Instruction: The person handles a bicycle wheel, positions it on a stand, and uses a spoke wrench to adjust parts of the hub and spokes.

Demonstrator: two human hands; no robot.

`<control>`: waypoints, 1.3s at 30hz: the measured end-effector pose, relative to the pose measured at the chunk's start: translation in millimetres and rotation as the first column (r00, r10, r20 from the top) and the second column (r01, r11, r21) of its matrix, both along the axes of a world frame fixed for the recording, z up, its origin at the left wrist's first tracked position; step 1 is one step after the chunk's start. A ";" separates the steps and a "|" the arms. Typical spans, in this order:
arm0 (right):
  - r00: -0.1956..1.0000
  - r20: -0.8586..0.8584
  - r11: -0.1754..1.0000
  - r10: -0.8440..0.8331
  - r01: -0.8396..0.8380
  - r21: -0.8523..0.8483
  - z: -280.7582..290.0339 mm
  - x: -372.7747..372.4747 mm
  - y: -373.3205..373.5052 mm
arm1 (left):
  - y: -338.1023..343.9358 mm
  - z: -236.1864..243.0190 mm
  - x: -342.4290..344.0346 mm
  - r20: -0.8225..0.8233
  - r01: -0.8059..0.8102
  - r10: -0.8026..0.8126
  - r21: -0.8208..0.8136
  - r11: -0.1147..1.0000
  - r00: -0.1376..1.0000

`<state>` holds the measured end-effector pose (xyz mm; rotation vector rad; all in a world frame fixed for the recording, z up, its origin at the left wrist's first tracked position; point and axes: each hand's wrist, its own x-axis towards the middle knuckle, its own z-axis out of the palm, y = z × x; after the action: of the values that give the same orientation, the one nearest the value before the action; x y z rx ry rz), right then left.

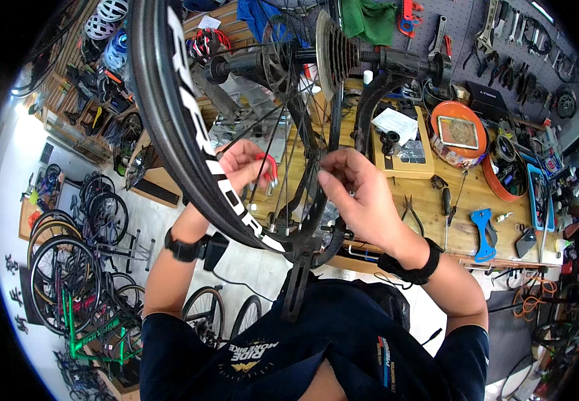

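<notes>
Bicycle wheel [176,140], black-rimmed with white lettering, sits in a truing stand [399,62], spanning upper left to centre. At centre, the left hand [239,166] grips a horseshoe-shaped red tool [273,166] (silver-tipped); the right hand [364,195] has bent fingers, their hold impossible to tell.

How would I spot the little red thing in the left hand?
Find the big, black, white-lettered wheel. Just inside its curve, the left hand holds the small red tool. Its bent, bright-red body and silvery end set it apart from the black parts around it.
</notes>
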<state>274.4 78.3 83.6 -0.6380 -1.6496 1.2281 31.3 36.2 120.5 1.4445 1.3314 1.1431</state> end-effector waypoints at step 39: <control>0.918 -0.210 0.784 0.338 -0.397 -0.477 -10.9 -10.9 -15.6 | 30.2 -16.3 46.2 0.200 0.157 -0.121 -0.173 0.972 0.972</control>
<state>263.5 62.7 72.6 -0.5566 -1.3863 1.9965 77.5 66.4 104.2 1.2402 1.1537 1.0067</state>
